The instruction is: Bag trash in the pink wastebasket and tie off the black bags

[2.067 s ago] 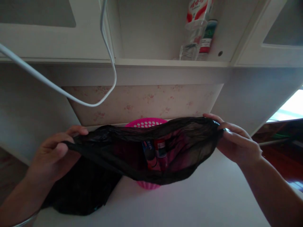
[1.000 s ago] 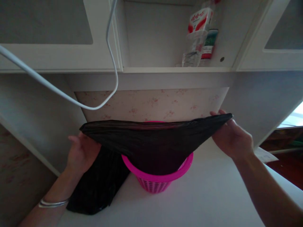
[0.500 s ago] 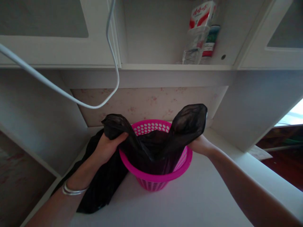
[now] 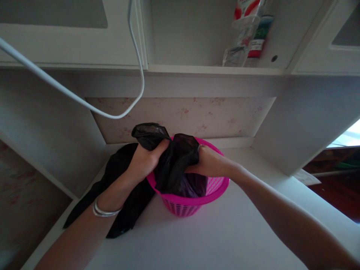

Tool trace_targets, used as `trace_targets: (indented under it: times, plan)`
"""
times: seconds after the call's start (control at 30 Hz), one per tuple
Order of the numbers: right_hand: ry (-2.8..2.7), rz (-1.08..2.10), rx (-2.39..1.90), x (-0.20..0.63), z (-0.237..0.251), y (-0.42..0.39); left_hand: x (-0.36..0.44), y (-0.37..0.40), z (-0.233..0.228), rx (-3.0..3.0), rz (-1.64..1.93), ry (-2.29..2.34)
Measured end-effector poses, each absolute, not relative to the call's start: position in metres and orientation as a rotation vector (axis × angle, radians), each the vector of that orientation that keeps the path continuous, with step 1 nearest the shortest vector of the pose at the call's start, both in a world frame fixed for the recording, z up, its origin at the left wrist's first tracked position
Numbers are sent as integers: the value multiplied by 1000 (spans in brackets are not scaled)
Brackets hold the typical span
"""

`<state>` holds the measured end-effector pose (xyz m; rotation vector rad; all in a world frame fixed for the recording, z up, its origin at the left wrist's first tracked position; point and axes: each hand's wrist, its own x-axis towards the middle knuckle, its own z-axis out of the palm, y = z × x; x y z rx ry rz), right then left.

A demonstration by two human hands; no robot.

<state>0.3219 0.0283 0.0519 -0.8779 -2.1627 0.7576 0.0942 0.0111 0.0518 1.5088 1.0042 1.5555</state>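
Note:
A bright pink perforated plastic basket (image 4: 184, 199) stands upright on the white surface. Its inside is partly covered by a black plastic bag (image 4: 171, 172), whose lower part hangs down into it. My left hand (image 4: 146, 159) is closed on the bag's edge above the basket's left rim, thumb on top. Over the right half of the basket, my right hand (image 4: 209, 161) grips the other side of the bag, its fingertips hidden behind the plastic. More black plastic (image 4: 120, 165) lies on the surface left of the basket, partly behind my left arm.
A white cable (image 4: 112, 115) hangs in a loop at the upper left. Above, an open cabinet shelf (image 4: 208, 69) holds a clear plastic bottle (image 4: 239, 45) and a red-and-green container (image 4: 260, 35). White side panels stand left and right of the desktop (image 4: 225, 232).
My hands have come closer together, the right one moving left over the basket. The bag's opening, spread wide before, is now bunched between them. The camera view has shifted slightly.

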Motion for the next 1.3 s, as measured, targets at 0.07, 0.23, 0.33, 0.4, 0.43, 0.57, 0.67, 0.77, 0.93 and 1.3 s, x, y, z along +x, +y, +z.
trace_targets:
  times: [0.07,0.23,0.33,0.4,0.43,0.57,0.67,0.77,0.93,1.3]
  plan:
    - [-2191,759,-849,315,49,31,100,10,52,1520,1493,952]
    - [-1552,982,-967,322,47,39,87,18,40,1215,1592,1013]
    - [-1211,1044,-854,325,53,41,77,17,43,1402,1402,1020]
    - [-1121,1058,-804,321,60,39,78,13,50,1754,1178,933]
    - [-1101,1051,-798,318,63,38,80,10,54,1921,1074,894]
    - [-1019,993,-756,314,74,31,94,6,59,2194,996,1038]
    - [-1110,1102,-696,325,73,25,96,9,56,2030,1118,1117]
    - [-1530,1209,-679,334,69,20,99,11,57,1777,1238,973]
    - [-2212,972,-729,312,61,21,121,11,64,1624,1405,835]
    - [-2562,686,-1058,302,39,58,103,9,58,1898,1352,853]
